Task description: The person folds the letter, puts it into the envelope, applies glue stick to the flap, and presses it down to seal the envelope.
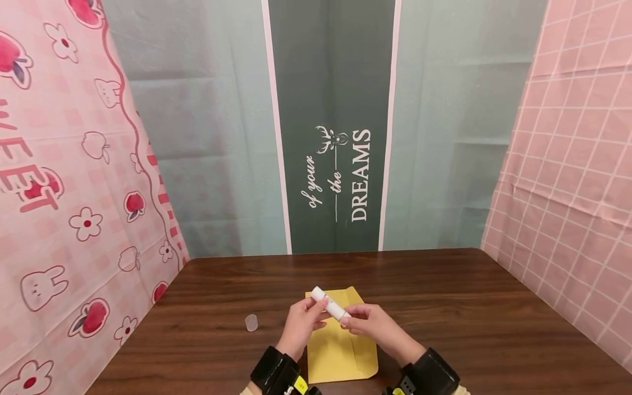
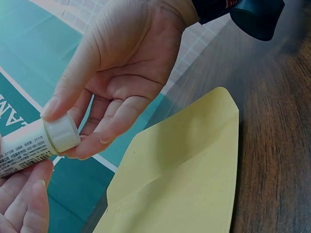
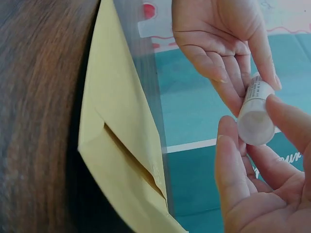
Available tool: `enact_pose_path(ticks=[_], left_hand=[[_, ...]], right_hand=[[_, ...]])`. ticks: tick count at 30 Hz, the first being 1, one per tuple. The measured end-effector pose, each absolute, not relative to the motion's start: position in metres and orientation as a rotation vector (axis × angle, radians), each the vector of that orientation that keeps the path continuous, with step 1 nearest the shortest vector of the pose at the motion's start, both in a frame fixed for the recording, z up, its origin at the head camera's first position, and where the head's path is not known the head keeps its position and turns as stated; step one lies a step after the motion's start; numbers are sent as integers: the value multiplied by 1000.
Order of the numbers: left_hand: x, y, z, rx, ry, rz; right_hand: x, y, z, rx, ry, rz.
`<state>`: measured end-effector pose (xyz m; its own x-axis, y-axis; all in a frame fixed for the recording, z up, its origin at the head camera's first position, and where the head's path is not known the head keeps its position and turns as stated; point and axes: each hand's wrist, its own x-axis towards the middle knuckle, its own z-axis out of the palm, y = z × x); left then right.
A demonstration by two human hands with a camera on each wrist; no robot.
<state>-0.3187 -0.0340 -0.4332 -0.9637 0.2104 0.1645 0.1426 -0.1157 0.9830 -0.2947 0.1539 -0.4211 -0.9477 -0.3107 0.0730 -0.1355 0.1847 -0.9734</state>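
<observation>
A white glue stick (image 1: 328, 303) with small printed text is held at a slant between both hands, above a yellow paper envelope (image 1: 332, 356). My left hand (image 1: 299, 325) grips its barrel between thumb and fingers. At the lower right end of the stick, my right hand (image 1: 373, 325) pinches it with the thumb and fingers. Seen from the left wrist, the printed label (image 2: 29, 145) shows beside a plain whitish end piece (image 2: 62, 134). In the right wrist view the round translucent end (image 3: 256, 127) faces the camera, between the right hand's thumb and fingers.
A small translucent cap (image 1: 251, 322) lies on the dark wooden table (image 1: 207, 296), left of the envelope. Pink patterned cloth (image 1: 89, 181) hangs at the left and pink checked cloth (image 1: 568, 181) at the right. A green curtain with lettering (image 1: 336, 230) hangs behind the table.
</observation>
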Motion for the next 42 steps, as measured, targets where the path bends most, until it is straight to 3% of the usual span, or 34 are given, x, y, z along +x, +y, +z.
enact_pose_path(ticks=[12, 23, 42], left_hand=[[-298, -36, -408, 452, 2055, 2269], [-315, -35, -429, 433, 2057, 2266], [-315, -36, -430, 423, 2062, 2249]], right_hand=[[-293, 154, -421, -444, 2324, -1855], [-292, 153, -420, -439, 2345, -1882], [-293, 153, -422, -479, 2205, -1919]])
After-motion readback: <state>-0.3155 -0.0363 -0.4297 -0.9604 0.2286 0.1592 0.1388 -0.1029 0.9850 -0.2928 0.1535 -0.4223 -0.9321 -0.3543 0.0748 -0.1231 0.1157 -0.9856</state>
